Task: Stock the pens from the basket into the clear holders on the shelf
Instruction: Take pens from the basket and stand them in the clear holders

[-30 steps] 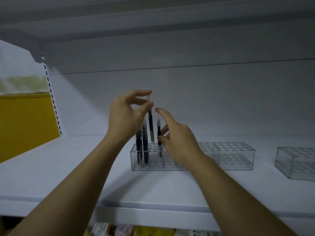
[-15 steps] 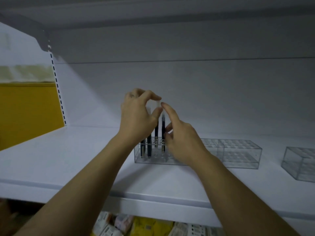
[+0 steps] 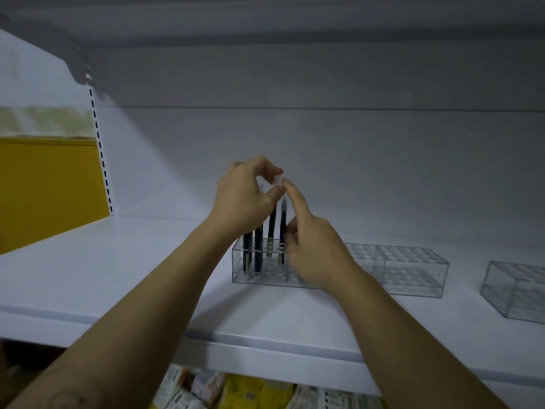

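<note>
Pen [image 3: 272,228], apparently, between left fingers [image 3: 274,193]

Dim store aisle: white shelf [image 3: 118,284] w/ grey back panel [image 3: 354,160] under upper shelf [image 3: 265,28]; slotted upright [image 3: 100,149] and yellow wall [image 3: 47,190] at left, where light is brighter; pkgd goods [image 3: 236,391] below.

A holder [image 3: 398,270] is sitting on the shelf [image 3: 118,276] at the centre of the frame, running off toward the right. Four pens [image 3: 258,249] are standing upright in its left end. The left hand [image 3: 244,199] is hovering above them, pinching the top of one, and the right hand [image 3: 312,249] is reaching in just in front of the holder, one finger touching that same top. A second holder [image 3: 513,290] is sitting apart at the right edge. Packets [image 3: 236,391] are lying below the shelf, at the bottom.
</note>
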Available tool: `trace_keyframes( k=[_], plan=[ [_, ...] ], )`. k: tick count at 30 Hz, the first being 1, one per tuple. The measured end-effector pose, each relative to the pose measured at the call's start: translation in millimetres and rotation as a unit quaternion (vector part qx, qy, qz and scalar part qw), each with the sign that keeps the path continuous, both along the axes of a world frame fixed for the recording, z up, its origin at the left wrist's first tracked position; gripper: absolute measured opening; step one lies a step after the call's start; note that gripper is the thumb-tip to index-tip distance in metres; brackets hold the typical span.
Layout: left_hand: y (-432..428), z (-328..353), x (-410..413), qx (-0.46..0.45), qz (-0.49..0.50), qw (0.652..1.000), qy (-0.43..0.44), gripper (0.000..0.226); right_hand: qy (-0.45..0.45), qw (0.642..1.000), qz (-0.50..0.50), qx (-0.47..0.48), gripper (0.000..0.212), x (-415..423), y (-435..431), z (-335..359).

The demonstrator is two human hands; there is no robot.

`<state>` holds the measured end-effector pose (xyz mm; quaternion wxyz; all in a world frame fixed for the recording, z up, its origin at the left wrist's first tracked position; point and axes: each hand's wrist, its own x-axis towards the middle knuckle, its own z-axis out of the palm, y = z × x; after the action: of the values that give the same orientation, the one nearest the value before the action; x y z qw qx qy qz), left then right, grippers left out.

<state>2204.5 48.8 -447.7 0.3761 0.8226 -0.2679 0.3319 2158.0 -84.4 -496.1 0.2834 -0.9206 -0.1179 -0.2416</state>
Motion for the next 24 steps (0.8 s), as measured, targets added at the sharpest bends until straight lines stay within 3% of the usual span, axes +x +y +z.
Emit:
trace_keyframes(
  k=[6, 11, 16, 24],
  plan=[
    [9, -6, 5, 0.019, 0.024, 1.000, 0.002, 0.018, -0.003, 1.000, 0.004, 0.001, 0.093, -1, 1, -1],
    [13, -14, 4, 0.055, 0.015, 0.997, -0.047, 0.026, -0.003, 1.000, 0.003, -0.009, 0.093, 1, -1, -1],
    [25, -9, -6, 0.131, 0.050, 0.988, -0.060, 0.050, -0.025, 1.000, -0.004, 0.015, 0.097, -6, 0, 0],
    [40, -15, -54, 0.145, 0.057, 0.979, -0.132, 0.052, -0.111, 0.992, -0.065, 0.015, 0.074, -55, -7, -11]
  ],
)
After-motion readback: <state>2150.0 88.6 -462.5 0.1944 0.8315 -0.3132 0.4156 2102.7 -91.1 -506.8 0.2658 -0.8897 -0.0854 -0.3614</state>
